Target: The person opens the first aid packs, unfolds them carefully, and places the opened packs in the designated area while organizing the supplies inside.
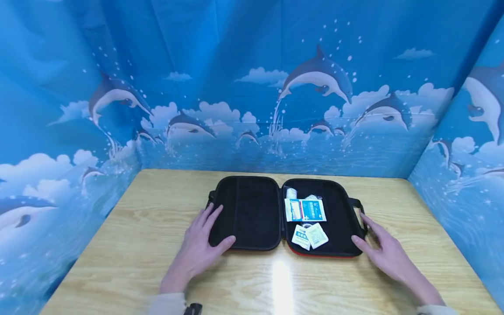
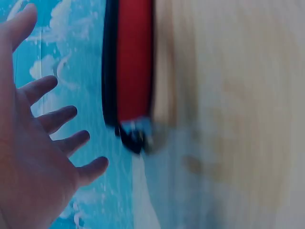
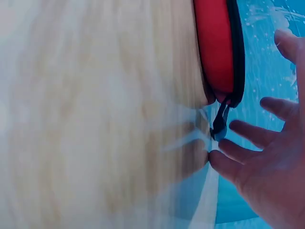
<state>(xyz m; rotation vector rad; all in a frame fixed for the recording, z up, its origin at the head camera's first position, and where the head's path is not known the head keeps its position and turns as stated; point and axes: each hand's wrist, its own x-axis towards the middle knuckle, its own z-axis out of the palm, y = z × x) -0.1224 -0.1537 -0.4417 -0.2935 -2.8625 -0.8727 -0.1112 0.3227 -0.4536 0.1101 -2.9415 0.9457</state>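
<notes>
A small zip case, black inside and red outside, lies unfolded on the table, its left half (image 1: pixel 257 214) bare and its right half (image 1: pixel 338 221) holding packets. Among these are a blue and white packet (image 1: pixel 311 211), two small white sachets (image 1: pixel 316 235) and a white roll (image 1: pixel 291 193) in clear wrap. My left hand (image 1: pixel 198 251), fingers spread, is at the outer edge of the left half. On the other side, my right hand (image 1: pixel 387 253) has its fingers by the black carry handle (image 1: pixel 356 202) and its thumb near the case's front corner. Neither hand grips anything.
The light wood table (image 1: pixel 236 284) reaches back to a blue curtain (image 1: pixel 220 144) printed with dolphins, which also stands along both sides. A bright reflection lies on the wood in front of the case. A dark band (image 1: pixel 193 309) shows at the left sleeve.
</notes>
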